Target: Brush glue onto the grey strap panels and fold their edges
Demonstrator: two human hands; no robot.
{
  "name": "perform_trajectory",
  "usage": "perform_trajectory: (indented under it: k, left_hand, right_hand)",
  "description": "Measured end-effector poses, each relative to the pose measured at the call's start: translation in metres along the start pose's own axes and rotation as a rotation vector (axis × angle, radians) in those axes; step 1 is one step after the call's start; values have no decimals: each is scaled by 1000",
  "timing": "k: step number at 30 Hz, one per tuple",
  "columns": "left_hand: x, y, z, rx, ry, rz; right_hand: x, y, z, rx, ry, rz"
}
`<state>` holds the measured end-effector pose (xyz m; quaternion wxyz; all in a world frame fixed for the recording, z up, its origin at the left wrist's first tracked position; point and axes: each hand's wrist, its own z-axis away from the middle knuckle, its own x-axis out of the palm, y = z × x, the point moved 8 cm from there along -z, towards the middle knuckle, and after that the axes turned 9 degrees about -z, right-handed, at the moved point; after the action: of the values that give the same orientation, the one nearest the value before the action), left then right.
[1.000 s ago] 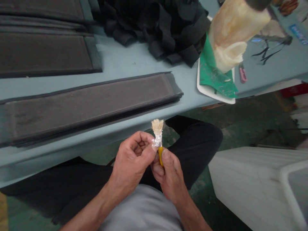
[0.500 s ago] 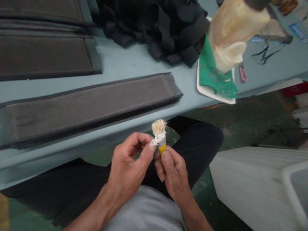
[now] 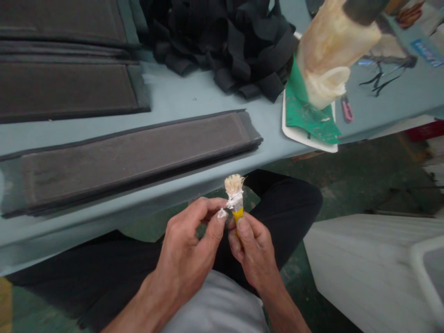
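Note:
My right hand (image 3: pixel 255 245) is closed around the yellow handle of a small paintbrush (image 3: pixel 236 196), holding it upright with its pale bristles at the top. Crusty white residue coats the brush just below the bristles and the metal band. Beside the band, my left hand (image 3: pixel 192 236) has thumb and forefinger in a loose pinch at that crust. A small white bit of residue (image 3: pixel 222 213) sits at the thumb tip; the forefinger reaches the edge of the brush. Both hands are over my lap, in front of the table edge.
On the blue-grey table (image 3: pixel 173 97) lie a stack of long dark strips (image 3: pixel 138 157), more dark panels (image 3: pixel 65 88) and a heap of black bands (image 3: pixel 225 46). A stained plastic container (image 3: pixel 333 51) stands on a green sheet (image 3: pixel 308 122) near a pink cutter (image 3: pixel 347 110). A white bin (image 3: pixel 357 259) is at right.
The left thumb has drawn down slightly from the brush, with a white bit at its tip. The brush sits slightly further right in view, still in the right hand.

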<state>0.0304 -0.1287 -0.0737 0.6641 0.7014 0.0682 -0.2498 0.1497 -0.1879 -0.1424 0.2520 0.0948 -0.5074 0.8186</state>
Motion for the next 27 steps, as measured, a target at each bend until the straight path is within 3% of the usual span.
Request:
perform_trajectory:
  k: [4, 11, 17, 27]
  left_hand:
    - [1, -15, 1, -170, 31, 182]
    - [-12, -19, 3, -162, 193, 85]
    - [-5, -17, -3, -122, 61, 66]
    - [-10, -13, -5, -26, 98, -72]
  right_hand:
    - [6, 0, 2, 6, -37, 2]
    - [7, 2, 1, 36, -8, -1]
    - [3, -4, 1, -57, -1, 109]
    - [-5, -4, 1, -123, 39, 290]
